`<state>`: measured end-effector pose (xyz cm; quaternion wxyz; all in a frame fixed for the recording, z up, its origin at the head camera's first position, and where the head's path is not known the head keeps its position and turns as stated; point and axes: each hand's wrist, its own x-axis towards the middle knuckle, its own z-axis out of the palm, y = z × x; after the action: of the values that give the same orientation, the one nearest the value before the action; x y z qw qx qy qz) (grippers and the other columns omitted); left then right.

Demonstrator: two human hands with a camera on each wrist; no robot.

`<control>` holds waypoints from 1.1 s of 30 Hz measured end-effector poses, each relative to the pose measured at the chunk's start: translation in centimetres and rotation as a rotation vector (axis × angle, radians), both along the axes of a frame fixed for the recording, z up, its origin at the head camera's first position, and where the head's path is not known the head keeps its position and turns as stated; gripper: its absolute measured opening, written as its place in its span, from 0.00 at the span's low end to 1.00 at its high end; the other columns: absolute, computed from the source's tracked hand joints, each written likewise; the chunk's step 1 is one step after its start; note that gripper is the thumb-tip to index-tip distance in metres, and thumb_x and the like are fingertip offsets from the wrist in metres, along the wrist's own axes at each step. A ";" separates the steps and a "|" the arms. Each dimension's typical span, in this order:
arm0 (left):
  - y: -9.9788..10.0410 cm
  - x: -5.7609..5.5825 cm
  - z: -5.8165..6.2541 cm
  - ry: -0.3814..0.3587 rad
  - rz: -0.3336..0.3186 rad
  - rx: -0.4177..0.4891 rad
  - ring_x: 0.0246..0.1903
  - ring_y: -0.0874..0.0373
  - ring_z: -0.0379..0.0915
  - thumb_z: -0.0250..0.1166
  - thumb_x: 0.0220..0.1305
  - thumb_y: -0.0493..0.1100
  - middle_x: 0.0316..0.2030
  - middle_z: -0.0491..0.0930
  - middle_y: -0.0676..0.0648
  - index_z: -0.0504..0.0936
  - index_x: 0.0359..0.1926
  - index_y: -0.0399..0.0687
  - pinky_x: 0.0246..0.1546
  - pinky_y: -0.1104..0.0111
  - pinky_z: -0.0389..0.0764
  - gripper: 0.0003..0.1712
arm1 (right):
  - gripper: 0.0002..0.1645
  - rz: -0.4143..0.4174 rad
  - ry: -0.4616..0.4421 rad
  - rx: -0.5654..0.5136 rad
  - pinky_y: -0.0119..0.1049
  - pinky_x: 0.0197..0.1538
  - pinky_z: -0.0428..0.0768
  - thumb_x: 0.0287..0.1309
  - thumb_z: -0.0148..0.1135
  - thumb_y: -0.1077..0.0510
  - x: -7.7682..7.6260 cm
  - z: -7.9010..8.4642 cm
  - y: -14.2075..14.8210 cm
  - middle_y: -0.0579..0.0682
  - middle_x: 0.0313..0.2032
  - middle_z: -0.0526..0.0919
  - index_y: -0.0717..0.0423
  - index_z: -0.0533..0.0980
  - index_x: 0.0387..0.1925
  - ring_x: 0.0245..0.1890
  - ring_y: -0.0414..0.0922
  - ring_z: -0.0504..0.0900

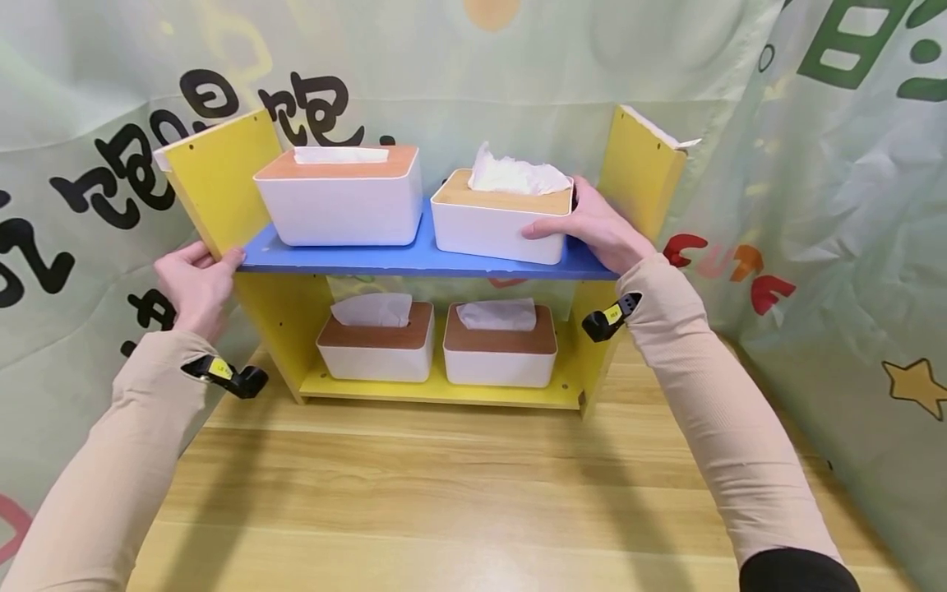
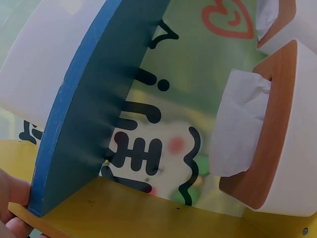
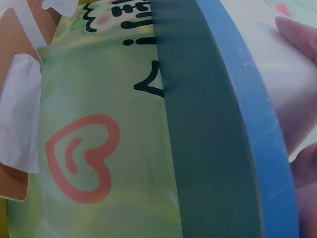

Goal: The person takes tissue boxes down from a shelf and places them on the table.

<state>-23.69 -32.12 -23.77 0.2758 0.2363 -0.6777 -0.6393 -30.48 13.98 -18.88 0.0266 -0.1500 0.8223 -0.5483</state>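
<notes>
- On the right half of the blue shelf, a white tissue box with a pale wood lid is being grasped by the right grip, thumb laid across its front, the rest of the hand around the right end.
- That box is set at a bit of an angle; whether its base is fully down can't be told.
- The left side panel is pinched at its front edge by the left grip, right beside the shelf's end.
- To the left of the held box, just apart, a bigger tissue box is parked; two more, the lower left box and lower right box, are seated on the yellow bottom board.
- The whole unit is stood on a wood-grain worktop, with arm shadows cast across it.
- The space is closed in by a pale green printed cloth, a bit creased.
- Black lettering is printed on it, not readable here; "CUTE" can apparently be made out in coloured letters.
- Yellow labels are stuck on the wrist straps, too small to read.
</notes>
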 end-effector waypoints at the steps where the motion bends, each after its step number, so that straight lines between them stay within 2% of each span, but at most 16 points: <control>1: 0.0 0.0 0.0 0.000 -0.001 0.003 0.30 0.74 0.77 0.72 0.58 0.38 0.20 0.77 0.69 0.78 0.65 0.45 0.32 0.86 0.76 0.32 | 0.52 0.004 -0.003 0.001 0.42 0.75 0.59 0.50 0.75 0.52 0.0 0.0 0.0 0.51 0.66 0.67 0.51 0.55 0.71 0.64 0.46 0.65; 9: 0.2 0.0 0.0 0.009 0.002 0.011 0.31 0.73 0.77 0.72 0.58 0.37 0.20 0.78 0.68 0.78 0.65 0.45 0.31 0.86 0.76 0.32 | 0.50 -0.021 0.013 -0.047 0.40 0.73 0.61 0.49 0.76 0.54 0.1 -0.1 -0.1 0.48 0.60 0.71 0.52 0.57 0.68 0.61 0.45 0.67; 16: 0.2 0.0 -0.1 0.017 -0.006 0.019 0.30 0.74 0.77 0.72 0.58 0.37 0.20 0.78 0.68 0.78 0.65 0.45 0.31 0.86 0.77 0.31 | 0.47 -0.069 0.045 -0.233 0.39 0.68 0.66 0.49 0.75 0.55 0.9 -0.5 -0.3 0.46 0.58 0.72 0.52 0.59 0.68 0.59 0.44 0.69; 20: 0.2 0.1 -0.1 0.031 -0.006 0.025 0.29 0.74 0.78 0.72 0.58 0.37 0.18 0.78 0.69 0.79 0.64 0.45 0.30 0.86 0.76 0.31 | 0.41 -0.036 0.045 -0.377 0.35 0.62 0.69 0.51 0.72 0.60 1.2 -0.5 -0.4 0.47 0.55 0.74 0.52 0.61 0.64 0.57 0.44 0.71; 24: 0.1 0.2 -0.1 0.038 -0.008 0.027 0.28 0.75 0.77 0.72 0.58 0.37 0.18 0.78 0.70 0.79 0.64 0.44 0.29 0.86 0.76 0.31 | 0.32 0.021 0.022 -0.476 0.33 0.55 0.74 0.52 0.69 0.64 1.4 -0.6 -0.4 0.48 0.50 0.77 0.53 0.66 0.58 0.53 0.45 0.74; 28: 0.1 0.2 -0.1 0.042 -0.011 0.037 0.28 0.74 0.77 0.72 0.59 0.37 0.18 0.79 0.70 0.79 0.64 0.44 0.29 0.86 0.76 0.30 | 0.28 0.055 0.005 -0.507 0.32 0.53 0.76 0.52 0.68 0.67 1.5 -0.6 -0.3 0.47 0.48 0.79 0.54 0.69 0.54 0.51 0.44 0.76; 33: 0.1 0.2 -0.2 0.050 -0.014 0.045 0.28 0.75 0.78 0.72 0.59 0.36 0.17 0.79 0.70 0.79 0.64 0.45 0.29 0.85 0.76 0.30 | 0.28 0.062 0.002 -0.503 0.32 0.52 0.77 0.52 0.68 0.68 1.6 -0.6 -0.2 0.47 0.48 0.80 0.55 0.69 0.54 0.51 0.44 0.76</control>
<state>-23.50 -31.98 -23.97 0.2830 0.2217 -0.6577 -0.6620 -28.92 13.81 -19.46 0.0043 -0.1777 0.6551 -0.7343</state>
